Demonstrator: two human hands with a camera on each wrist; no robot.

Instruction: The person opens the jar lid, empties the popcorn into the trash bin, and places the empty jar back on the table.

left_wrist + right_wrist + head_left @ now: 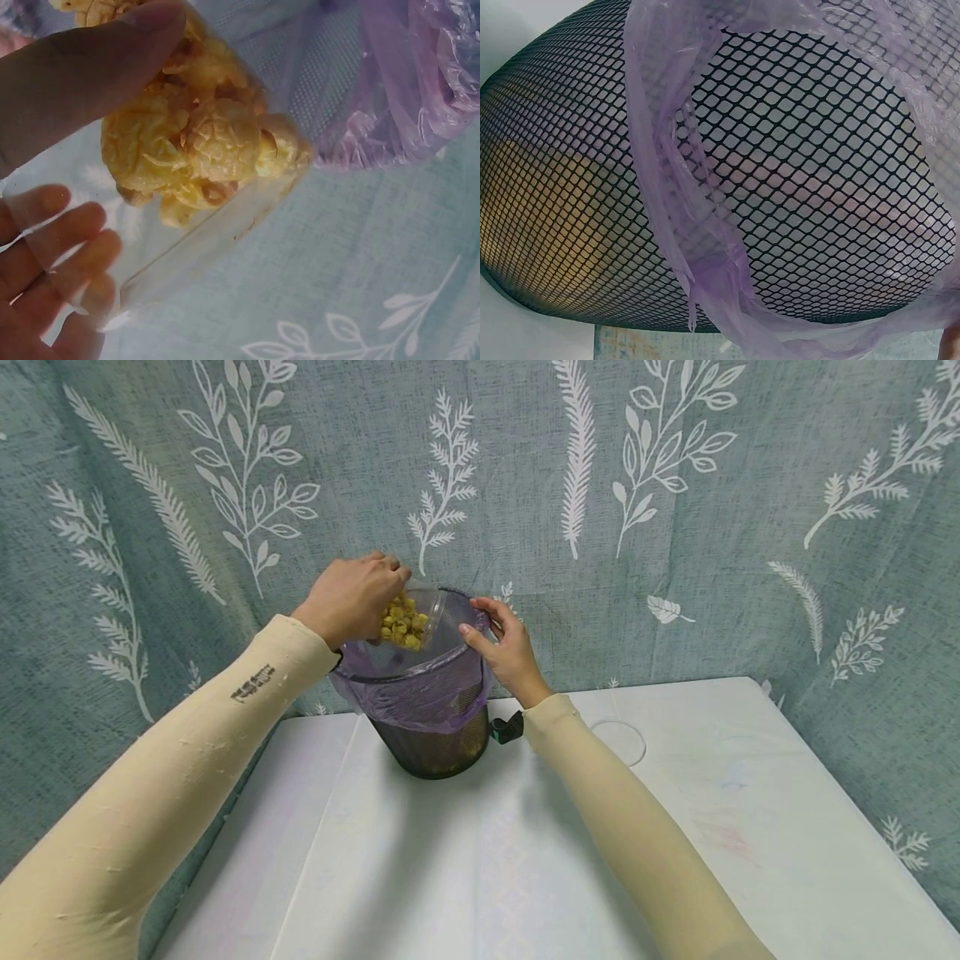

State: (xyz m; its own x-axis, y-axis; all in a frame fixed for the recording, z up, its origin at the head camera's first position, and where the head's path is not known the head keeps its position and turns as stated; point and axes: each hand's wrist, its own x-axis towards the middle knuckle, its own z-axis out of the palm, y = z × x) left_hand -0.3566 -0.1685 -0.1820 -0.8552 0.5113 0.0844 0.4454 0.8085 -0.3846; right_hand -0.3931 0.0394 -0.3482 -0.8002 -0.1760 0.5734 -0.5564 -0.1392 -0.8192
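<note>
Fingers of our left hand (pixel 352 597) grip a clear plastic tub (pixel 187 259) of yellow popcorn (pixel 405 627), tilted over the mouth of a black wire-mesh wastebasket (pixel 435 752) left of centre in the frame. Our right hand (pixel 513 652) has thumb and fingers bent about the basket's right rim, over a purple bin liner (pixel 442 697). Through the mesh, at the left of the right wrist view, we make out yellowish contents low down.

From here, we judge that popcorn could scatter onto the white bench (pixel 405 868) if the tub tips wide of the rim; the smooth plastic might also slip if our hold loosens. The liner could slide inward should our right hand let go, and a knock could topple the basket.

We find no brand or label on tub or basket; dark print marks the left sleeve (pixel 187 760), centre-left, but we cannot read it
</note>
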